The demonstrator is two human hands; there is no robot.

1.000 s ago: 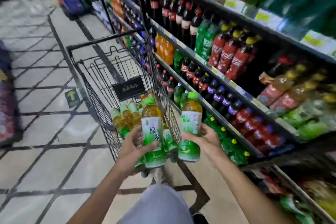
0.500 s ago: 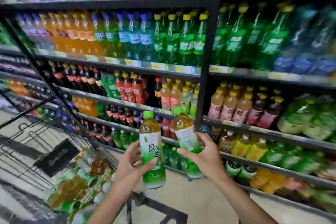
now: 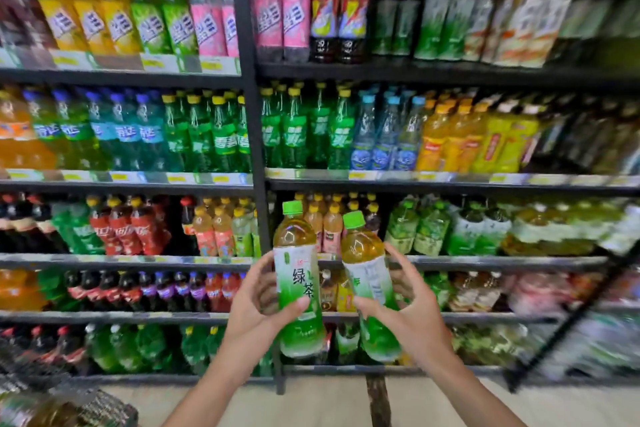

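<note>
I hold two green tea bottles with green caps in front of a drinks shelf. My left hand (image 3: 256,308) grips the left bottle (image 3: 298,274) around its white and green label, upright. My right hand (image 3: 408,312) grips the right bottle (image 3: 367,270), which tilts slightly to the left at the top. Both bottles hang at the height of the third and fourth shelf boards. The two bottles are close together but apart.
Black shelving (image 3: 256,180) full of soft drink and tea bottles fills the view. Similar green tea bottles (image 3: 419,229) stand on the shelf to the right. A wire cart (image 3: 52,402) with bottles sits at the bottom left. Pale floor (image 3: 311,402) lies below.
The view has swung right from the cart to face the shelves squarely. Both hands have carried their bottles away from the cart and hold them up before the shelf.
</note>
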